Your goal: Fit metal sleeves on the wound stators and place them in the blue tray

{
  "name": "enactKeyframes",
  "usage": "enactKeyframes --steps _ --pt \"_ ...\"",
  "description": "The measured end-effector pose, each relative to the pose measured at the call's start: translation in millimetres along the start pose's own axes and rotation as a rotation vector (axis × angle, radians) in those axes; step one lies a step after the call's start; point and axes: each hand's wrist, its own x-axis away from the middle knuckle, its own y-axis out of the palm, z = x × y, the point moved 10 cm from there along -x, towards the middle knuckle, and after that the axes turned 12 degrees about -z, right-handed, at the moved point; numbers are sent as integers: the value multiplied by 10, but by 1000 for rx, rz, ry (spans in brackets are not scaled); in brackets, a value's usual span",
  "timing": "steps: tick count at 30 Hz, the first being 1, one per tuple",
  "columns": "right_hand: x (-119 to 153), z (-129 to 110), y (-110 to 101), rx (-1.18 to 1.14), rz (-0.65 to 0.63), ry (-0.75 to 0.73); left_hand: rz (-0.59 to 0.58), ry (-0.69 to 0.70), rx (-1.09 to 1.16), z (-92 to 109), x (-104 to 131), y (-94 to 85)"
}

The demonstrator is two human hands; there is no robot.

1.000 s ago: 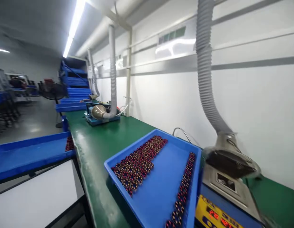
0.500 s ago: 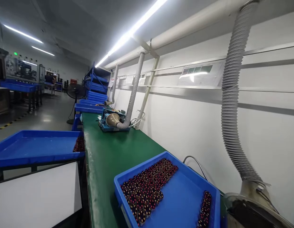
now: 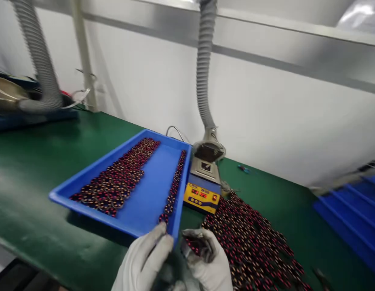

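Note:
My left hand (image 3: 146, 258), in a white glove, is at the near right corner of a blue tray (image 3: 151, 202). Its fingers are stretched out, their tips by the end of a narrow row of small round parts (image 3: 174, 184), dark with red and tan spots. Whether they touch that row I cannot tell. My right hand (image 3: 208, 258), gloved too with greyed fingertips, curls around a similar spotted round part (image 3: 196, 244), partly hidden by the fingers. To its right spreads a large pile of these parts (image 3: 254, 242). A wider block of them (image 3: 117, 178) fills the tray's left side.
Behind my right hand stands a yellow-fronted heating unit (image 3: 202, 198) with a red digital display, under a grey extraction hose (image 3: 205, 68). Stacked blue trays (image 3: 354, 218) are at the right. A small blue-handled tool (image 3: 244, 169) lies on the green bench (image 3: 93, 133).
My view has swung right and down from the length of the bench. Both hands, the heating unit and the loose pile have come into view.

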Motion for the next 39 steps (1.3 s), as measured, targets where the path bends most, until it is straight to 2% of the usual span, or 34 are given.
enactKeyframes --steps 4,6,9,13,15,18,21,22,23,25,28,30,31,34,35,36,37,39 --pt "-46 81 -87 8 -126 24 -101 70 142 115 -363 95" --pt "-18 -15 -136 4 -160 -61 -112 65 259 163 -480 111" --pt "23 -226 -215 -7 -198 -183 -104 12 363 156 -536 123" --pt "-2 -294 -181 81 -310 -172 -195 17 511 170 -520 240" --pt "-18 -310 -178 72 -293 -230 -205 67 531 211 -507 265" --pt "-36 -288 -215 -127 -212 -317 -110 181 379 288 -457 192" --pt "-62 -90 -346 -498 -62 -209 -63 257 201 322 -359 178" --pt "-56 -55 -380 -518 -30 -176 -75 260 180 305 -329 200" --pt "-48 -56 -402 -463 -22 -158 -92 259 177 283 -302 225" --pt "-38 -109 -373 -232 -83 -155 -113 258 170 254 -262 261" --pt "-24 -161 -267 -21 -179 -198 -71 270 145 269 -247 232" --pt "3 -262 -290 18 -135 -307 -32 272 130 292 -259 185" --pt "26 -320 -353 43 -66 -356 -14 270 124 300 -265 158" --pt "202 -446 -757 82 344 -446 -15 245 117 287 -286 120" --pt "242 -415 -854 61 432 -415 -22 238 112 280 -293 114" --pt "227 -332 -885 20 440 -344 -26 236 102 279 -300 110" --pt "172 -213 -846 -32 381 -250 -25 244 88 289 -307 104" --pt "37 96 -573 -142 131 -32 -4 244 77 300 -335 87"
